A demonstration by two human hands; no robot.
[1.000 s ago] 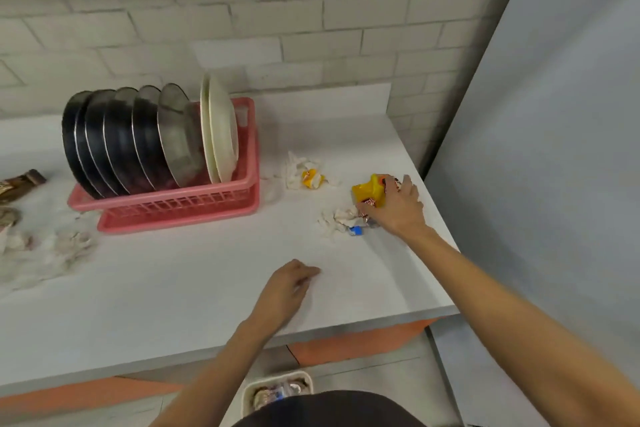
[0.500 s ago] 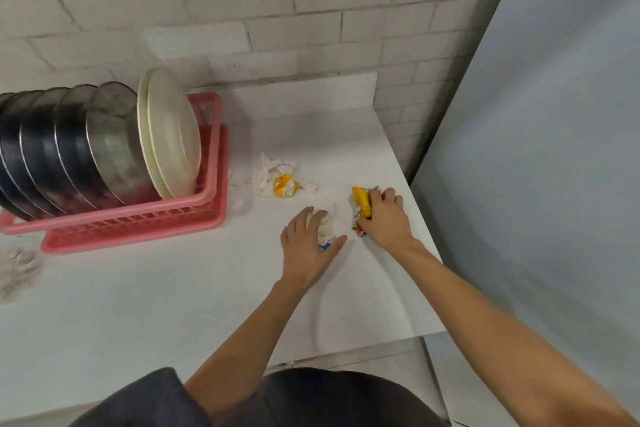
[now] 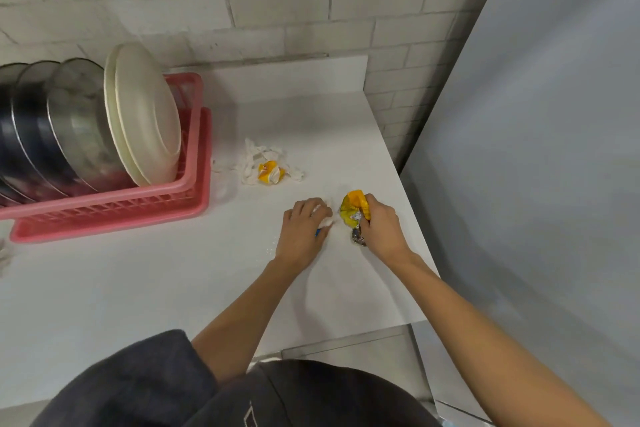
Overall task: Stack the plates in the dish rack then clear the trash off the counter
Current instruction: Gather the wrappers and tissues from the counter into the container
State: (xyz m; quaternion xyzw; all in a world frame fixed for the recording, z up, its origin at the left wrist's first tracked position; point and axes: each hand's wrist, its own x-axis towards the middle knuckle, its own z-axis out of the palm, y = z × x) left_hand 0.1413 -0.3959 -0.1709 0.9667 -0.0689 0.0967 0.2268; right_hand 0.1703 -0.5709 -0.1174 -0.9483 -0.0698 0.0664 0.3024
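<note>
Though the white counter [image 3: 138,288] had litter on it, the plate half of the job looked done. The pink dish rack [image 3: 166,204] held steel plates [image 3: 79,121] & two cream plates [image 3: 145,114], all on edge, w/ the cream ones at the rack's right end.

Both hands worked to the right of the rack, nearer the person than its front rail. The left hand [image 3: 301,232] lay knuckles-up, fingers curled over a white tissue wad [image 3: 327,218], w/ sth blue peeking out beneath. The right hand [image 3: 381,229], just beside it & farther from the rack, clenched a yellow wrapper [image 3: 353,210], a silvery end hanging below the fist.

A loose pile [image 3: 268,172] of tissue w/ a yellow scrap sat just right of the rack's corner, apart from both hands. More scraps [image 3: 5,253] showed in front of the rack's left part.

To do this step well, imo: close each fist fully so no shreds trail, lift straight up rather than drag, then take the pile by the rack.
</note>
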